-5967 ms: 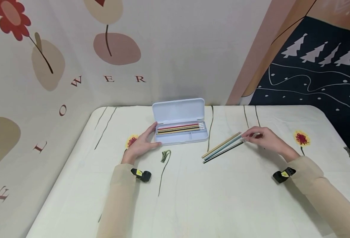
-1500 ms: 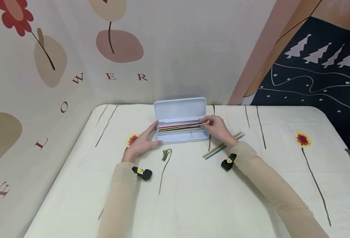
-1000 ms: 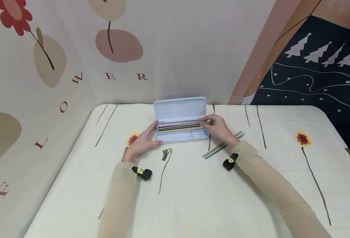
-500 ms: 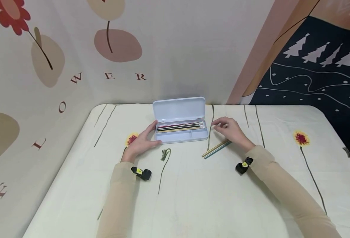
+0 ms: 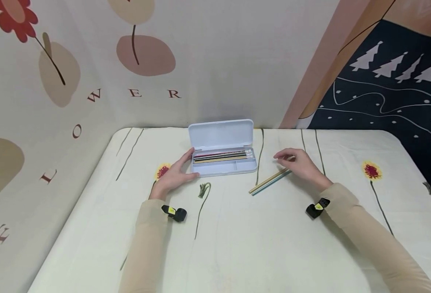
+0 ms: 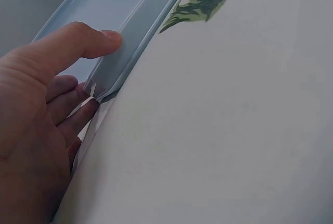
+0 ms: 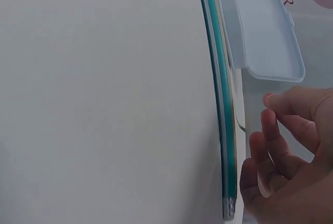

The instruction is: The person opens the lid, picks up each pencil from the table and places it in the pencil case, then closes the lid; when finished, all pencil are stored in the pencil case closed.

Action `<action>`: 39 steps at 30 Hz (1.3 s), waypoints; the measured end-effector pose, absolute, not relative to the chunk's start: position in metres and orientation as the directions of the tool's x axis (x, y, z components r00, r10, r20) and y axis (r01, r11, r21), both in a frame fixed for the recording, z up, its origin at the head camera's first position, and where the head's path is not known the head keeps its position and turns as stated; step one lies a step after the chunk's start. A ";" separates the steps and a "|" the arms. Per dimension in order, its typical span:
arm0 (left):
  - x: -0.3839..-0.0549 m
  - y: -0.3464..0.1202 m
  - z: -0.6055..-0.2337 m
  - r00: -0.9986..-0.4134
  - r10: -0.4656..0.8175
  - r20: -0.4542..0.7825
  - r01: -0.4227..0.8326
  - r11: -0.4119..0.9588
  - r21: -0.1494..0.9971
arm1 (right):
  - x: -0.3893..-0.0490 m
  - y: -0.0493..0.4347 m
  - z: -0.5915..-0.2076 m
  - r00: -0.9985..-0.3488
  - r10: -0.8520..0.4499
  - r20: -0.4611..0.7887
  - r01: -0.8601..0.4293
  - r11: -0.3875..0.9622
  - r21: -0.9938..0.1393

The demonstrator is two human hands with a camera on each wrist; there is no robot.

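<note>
The light blue pencil case (image 5: 217,167) lies at the back of the table, its lid (image 5: 220,135) raised. Several pencils (image 5: 220,156) lie side by side in its rear compartment, white-tipped ends to the right. My left hand (image 5: 172,179) holds the case's left end; in the left wrist view the thumb (image 6: 99,44) lies over the rim and the fingers sit at the corner. A gold pencil (image 5: 267,182) and a teal pencil (image 7: 225,114) lie slanted on the cloth right of the case. My right hand (image 5: 300,166) hovers over their far ends, fingers loosely bent, holding nothing.
The table carries a white cloth (image 5: 223,244) printed with flowers and stems. Behind it hangs a pale curtain (image 5: 215,73) with letters, close to the raised lid. A dark patterned cloth (image 5: 395,97) hangs at the right.
The black pencil that lay on the cloth is now in the case. My right hand has let it go and moved back right to the two loose pencils. The left hand stays put.
</note>
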State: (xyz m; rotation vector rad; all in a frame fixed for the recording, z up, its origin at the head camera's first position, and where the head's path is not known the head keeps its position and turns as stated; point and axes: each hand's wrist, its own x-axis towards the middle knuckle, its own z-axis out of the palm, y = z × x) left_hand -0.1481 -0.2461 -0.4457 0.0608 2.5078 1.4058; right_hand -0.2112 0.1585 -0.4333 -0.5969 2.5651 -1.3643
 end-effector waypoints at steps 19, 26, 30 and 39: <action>-0.147 -0.246 -0.445 -0.966 0.162 -0.203 -0.088 0.531 0.843 | -0.205 0.201 -0.428 -0.897 -0.441 -0.019 -0.243 0.529 -0.814; -0.148 -0.246 -0.446 -0.966 0.155 -0.205 -0.091 0.538 0.838 | -0.204 0.213 -0.431 -0.867 -0.494 -0.063 -0.244 0.531 -0.811; -0.148 -0.245 -0.446 -0.967 0.155 -0.204 -0.090 0.540 0.837 | -0.205 0.216 -0.435 -0.853 -0.518 -0.067 -0.251 0.518 -0.818; -0.149 -0.246 -0.448 -0.968 0.165 -0.189 -0.075 0.530 0.845 | -0.204 0.212 -0.435 -0.863 -0.503 -0.051 -0.276 0.553 -0.786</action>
